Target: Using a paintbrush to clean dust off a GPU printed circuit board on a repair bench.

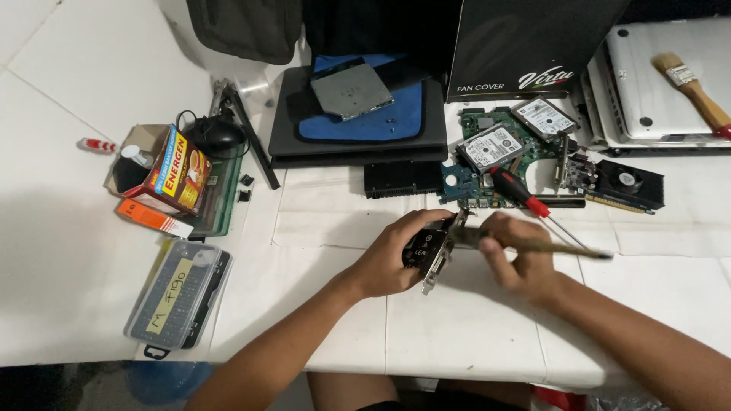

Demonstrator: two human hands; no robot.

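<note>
Far left of the grip: clear bit case (179,303), open carton (161,169), black mouse (215,135). Left hand (396,255): fingers closed round a small black expansion card (429,251) with metal bracket, raised just over the white table (457,335). Right hand (518,262): closed on a blurred brush handle (544,245), tip touching the card. Just behind: red-handled screwdriver (521,194), two hard drives (518,129). Far right: paintbrush (693,84).
</note>
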